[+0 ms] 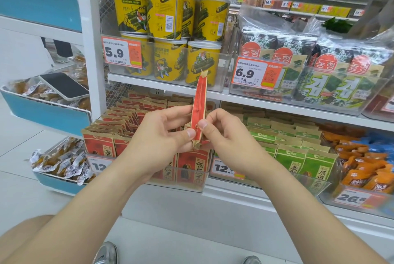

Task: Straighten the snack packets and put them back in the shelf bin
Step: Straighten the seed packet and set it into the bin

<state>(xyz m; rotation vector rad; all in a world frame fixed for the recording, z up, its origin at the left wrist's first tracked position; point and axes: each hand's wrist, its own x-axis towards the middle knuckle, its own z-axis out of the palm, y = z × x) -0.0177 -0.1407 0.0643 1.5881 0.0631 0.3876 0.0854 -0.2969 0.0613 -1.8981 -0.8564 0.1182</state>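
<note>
Red snack packet: held upright and edge-on at the centre of the frame, its crimped top tilted slightly right, its lower end pinched from both sides; left hand: thumb and curled fingers closed on the packet's lower left edge; right hand: thumb and forefinger closed on the lower right edge, just beside the left thumb; clear shelf bin: directly below and behind the hands, centre-left, filled with rows of matching red packets standing upright; green packets: neighbouring bin to the right, same shelf; orange packets: far right, heaped loosely; yellow canisters: shelf above, upper centre, stacked two high behind a 5.9 price tag; seaweed packs: upper right, in a clear tray with a 6.9 price tag; phone: left edge, lying tilted on a blue rack of wrapped snacks.
</note>
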